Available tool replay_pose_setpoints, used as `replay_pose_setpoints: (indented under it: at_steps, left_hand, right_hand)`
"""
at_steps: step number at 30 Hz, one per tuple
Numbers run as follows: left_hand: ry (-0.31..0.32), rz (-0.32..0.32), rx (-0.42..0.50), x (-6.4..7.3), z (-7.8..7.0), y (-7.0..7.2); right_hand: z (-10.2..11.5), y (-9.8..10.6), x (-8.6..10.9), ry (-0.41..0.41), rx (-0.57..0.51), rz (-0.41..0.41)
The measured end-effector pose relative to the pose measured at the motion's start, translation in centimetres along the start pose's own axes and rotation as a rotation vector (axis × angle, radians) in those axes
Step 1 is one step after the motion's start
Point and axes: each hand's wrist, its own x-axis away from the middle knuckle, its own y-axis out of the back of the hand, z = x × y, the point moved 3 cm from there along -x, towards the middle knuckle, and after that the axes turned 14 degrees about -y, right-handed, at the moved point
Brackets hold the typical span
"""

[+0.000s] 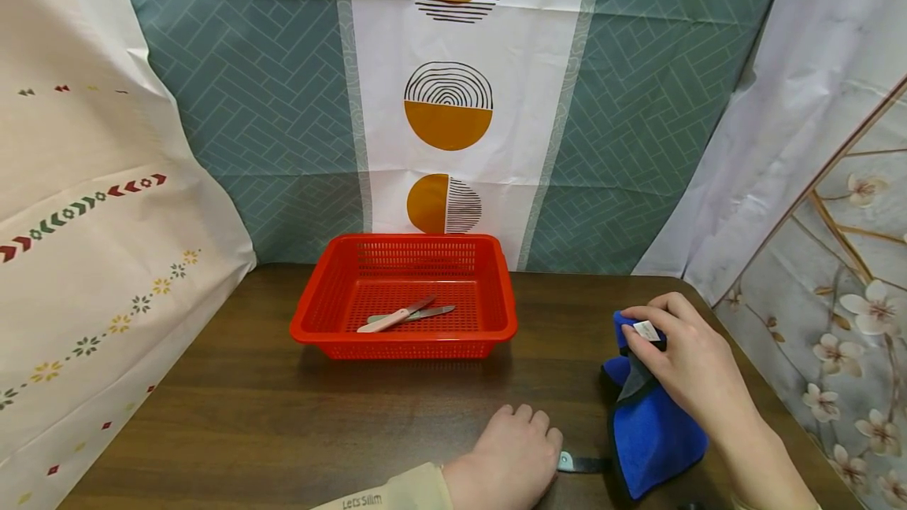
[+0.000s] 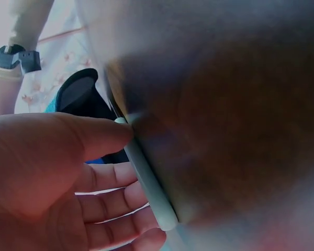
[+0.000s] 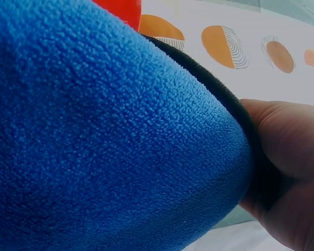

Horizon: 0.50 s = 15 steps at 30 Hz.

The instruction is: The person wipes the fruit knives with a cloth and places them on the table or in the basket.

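My left hand (image 1: 512,455), low in the middle of the head view, grips a small knife by its pale green handle (image 2: 149,180), thumb on one side and fingers on the other. The knife's blade (image 1: 586,465) points right, its far end hidden at the edge of a blue cloth (image 1: 652,439). On the right, my right hand (image 1: 690,360) pinches the cloth's upper end beside a white tag (image 1: 646,330). The cloth has black edging and a grey side, and it hangs in folds. Its blue face fills much of the right wrist view.
A red plastic basket (image 1: 404,337) stands at the back of the brown wooden table (image 1: 234,408). Inside it lie a knife with a pale pink handle (image 1: 385,322) and another knife (image 1: 434,312) crossing under it. Patterned fabric hangs behind and along both sides.
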Motion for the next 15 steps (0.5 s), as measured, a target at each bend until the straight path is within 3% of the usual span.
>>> replay_pose_setpoints:
  at_steps: [7,15]
  left_hand:
    - [-0.021,0.004,0.027,0.02,0.21,0.01]
    - [0.003,-0.011,-0.062,0.15,-0.25,0.51]
  right_hand:
    - [0.04,0.04,-0.07,0.002,0.007,-0.008]
    - [-0.13,-0.03,-0.04,-0.006,0.002,0.007]
